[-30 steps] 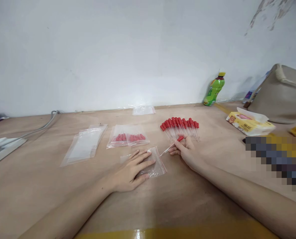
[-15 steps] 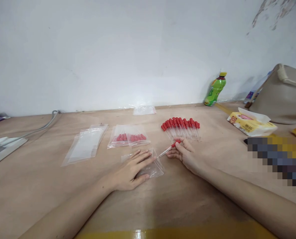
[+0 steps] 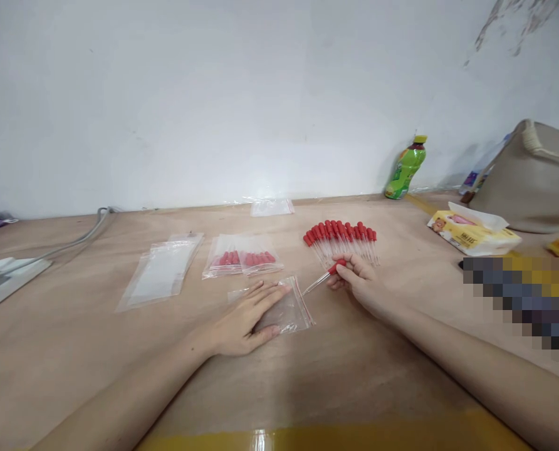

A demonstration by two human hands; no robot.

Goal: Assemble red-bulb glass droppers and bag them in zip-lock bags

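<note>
My left hand point(image 3: 249, 316) lies flat with its fingers spread, pressing a clear zip bag point(image 3: 291, 310) onto the table. The bag's zip end faces right. My right hand point(image 3: 355, 279) pinches a glass dropper point(image 3: 324, 280) by its red rubber bulb. Its thin tip points down and left and is at the bag's mouth; whether it is inside I cannot tell. Behind my right hand a fan of red-bulbed droppers point(image 3: 340, 235) lies on the table. Two zip bags with red-bulbed droppers inside point(image 3: 244, 258) lie behind my left hand.
Several flat clear bags point(image 3: 160, 272) overlap on the left. Another clear bag point(image 3: 272, 207) lies by the wall. A power strip point(image 3: 14, 275) with a grey cable is far left. On the right stand a green bottle point(image 3: 405, 169), a tissue pack point(image 3: 474, 232) and a grey-beige bag point(image 3: 526, 178).
My right hand has drawn slightly back, up and to the right, with the dropper. The zip end of the bag under my left hand shows straighter. My left hand has barely moved.
</note>
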